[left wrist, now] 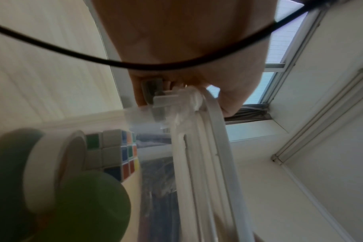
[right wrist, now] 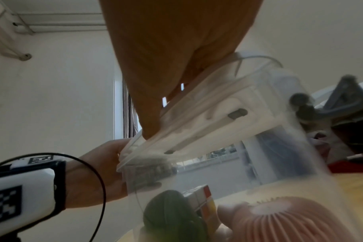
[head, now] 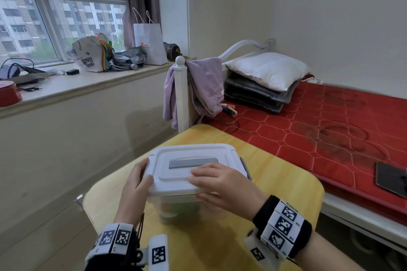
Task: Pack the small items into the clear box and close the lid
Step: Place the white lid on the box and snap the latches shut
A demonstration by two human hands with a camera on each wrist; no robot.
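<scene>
The clear box (head: 176, 207) stands on the yellow table (head: 275, 182) with its white lid (head: 176, 174) lying on top. My left hand (head: 136, 180) grips the box's left end, thumb on the lid's edge and fingers at the grey side latch (left wrist: 153, 88). My right hand (head: 220, 185) has its fingers on the lid's front right, with the thumb under the front rim. Through the wall I see a colour cube (left wrist: 116, 150), a green item (left wrist: 89, 204) and a pink fan (right wrist: 290, 217). The right latch (head: 245, 167) sticks out, unfastened.
A bed with a red mattress (head: 330, 127) adjoins the table's right side, and a phone (head: 389, 178) lies on it. A purple garment (head: 204, 86) hangs on the bedpost behind the table. The windowsill (head: 88, 86) on the left holds bags and cables.
</scene>
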